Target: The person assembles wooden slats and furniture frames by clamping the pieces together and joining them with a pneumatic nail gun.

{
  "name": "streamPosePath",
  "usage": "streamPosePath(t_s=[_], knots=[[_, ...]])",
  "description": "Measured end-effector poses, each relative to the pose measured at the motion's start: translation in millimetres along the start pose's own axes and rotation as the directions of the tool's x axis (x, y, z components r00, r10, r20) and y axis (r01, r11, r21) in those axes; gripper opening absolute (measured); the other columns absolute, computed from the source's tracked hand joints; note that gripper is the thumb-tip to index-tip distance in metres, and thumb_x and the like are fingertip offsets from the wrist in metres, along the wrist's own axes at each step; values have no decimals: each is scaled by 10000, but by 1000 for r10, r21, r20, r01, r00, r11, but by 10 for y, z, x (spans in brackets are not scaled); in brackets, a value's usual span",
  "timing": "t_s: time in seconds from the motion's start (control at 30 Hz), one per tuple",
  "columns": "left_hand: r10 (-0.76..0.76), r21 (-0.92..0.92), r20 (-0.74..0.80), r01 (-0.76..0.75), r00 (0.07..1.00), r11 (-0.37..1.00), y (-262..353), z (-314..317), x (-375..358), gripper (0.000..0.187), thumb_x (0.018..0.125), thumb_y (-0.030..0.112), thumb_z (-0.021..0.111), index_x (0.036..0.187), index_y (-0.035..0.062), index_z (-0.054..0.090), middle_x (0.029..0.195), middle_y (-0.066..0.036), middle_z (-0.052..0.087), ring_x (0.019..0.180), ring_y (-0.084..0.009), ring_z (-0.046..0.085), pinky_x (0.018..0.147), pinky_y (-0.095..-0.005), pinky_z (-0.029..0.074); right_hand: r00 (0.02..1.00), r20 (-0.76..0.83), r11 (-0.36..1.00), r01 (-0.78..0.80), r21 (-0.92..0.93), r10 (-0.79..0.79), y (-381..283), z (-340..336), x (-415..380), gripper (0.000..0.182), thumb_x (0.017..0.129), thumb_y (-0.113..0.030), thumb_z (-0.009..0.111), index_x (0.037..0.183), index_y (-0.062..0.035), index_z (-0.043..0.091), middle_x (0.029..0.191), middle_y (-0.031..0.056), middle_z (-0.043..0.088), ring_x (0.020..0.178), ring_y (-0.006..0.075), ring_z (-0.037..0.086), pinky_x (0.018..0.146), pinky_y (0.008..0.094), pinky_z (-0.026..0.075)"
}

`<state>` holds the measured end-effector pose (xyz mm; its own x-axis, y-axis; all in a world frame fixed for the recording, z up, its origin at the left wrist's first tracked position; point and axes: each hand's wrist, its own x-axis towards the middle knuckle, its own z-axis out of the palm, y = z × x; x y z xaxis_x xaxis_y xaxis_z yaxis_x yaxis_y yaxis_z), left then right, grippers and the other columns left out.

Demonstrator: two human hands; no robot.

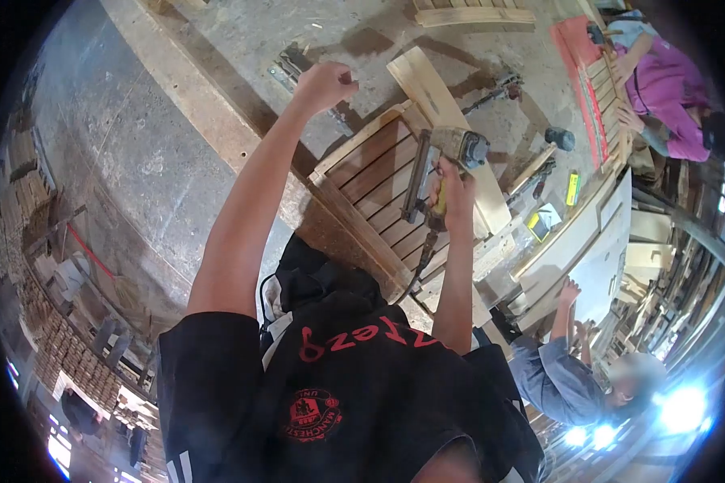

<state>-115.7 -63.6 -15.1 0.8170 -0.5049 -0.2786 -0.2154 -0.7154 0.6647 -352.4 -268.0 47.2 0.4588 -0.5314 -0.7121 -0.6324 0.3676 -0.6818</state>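
Observation:
My right hand (457,196) is wrapped round the grip of a nail gun (463,147), whose long magazine (416,179) points along its left side. An air hose (424,262) runs from the grip down towards my body. Below the tool lies a slatted wooden panel (372,173) with a frame, and a wide pale board (427,88) rests across its right part. My left hand (327,87) is raised beyond the panel's far left corner with its fingers curled in. Whatever it may hold is hidden. Near it, a metal tool (292,71) lies on the bench.
On the worktop (362,48) are a black-headed mallet (560,138), a yellow box (573,188) and another clamp-like tool (503,87). A co-worker in purple (673,88) handles a slatted piece (608,101) at the right. Another person (564,378) stands lower right.

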Motion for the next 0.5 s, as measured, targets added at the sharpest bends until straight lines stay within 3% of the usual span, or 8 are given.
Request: streamPosePath(t_s=[0.3, 0.4, 0.5], knots=[[4, 19, -26, -3, 1000, 1000, 33, -27, -13, 297, 781, 359, 671, 747, 66, 642, 689, -99, 646, 674, -257, 638, 625, -398, 488, 993, 114, 999, 33, -21, -30, -176, 229, 118, 262, 846, -285, 639, 881, -38, 559, 527, 24, 467, 389, 141, 473, 371, 290, 387], [-11, -9, 4, 11, 1000, 1000, 84, -39, -47, 291, 790, 354, 665, 764, 65, 643, 692, -96, 648, 679, -254, 640, 626, -400, 491, 978, 175, 992, 121, -46, -111, -84, 138, -8, 292, 840, -289, 653, 879, -19, 550, 527, 38, 495, 403, 148, 493, 392, 295, 400], [-54, -37, 15, 54, 998, 998, 81, -66, -23, 286, 755, 366, 665, 827, 90, 664, 773, -99, 674, 767, -281, 654, 699, -407, 503, 936, 325, 847, 278, -453, -133, 108, 43, -395, 349, 828, -308, 677, 887, 13, 551, 535, 52, 535, 426, 155, 509, 430, 305, 420]])
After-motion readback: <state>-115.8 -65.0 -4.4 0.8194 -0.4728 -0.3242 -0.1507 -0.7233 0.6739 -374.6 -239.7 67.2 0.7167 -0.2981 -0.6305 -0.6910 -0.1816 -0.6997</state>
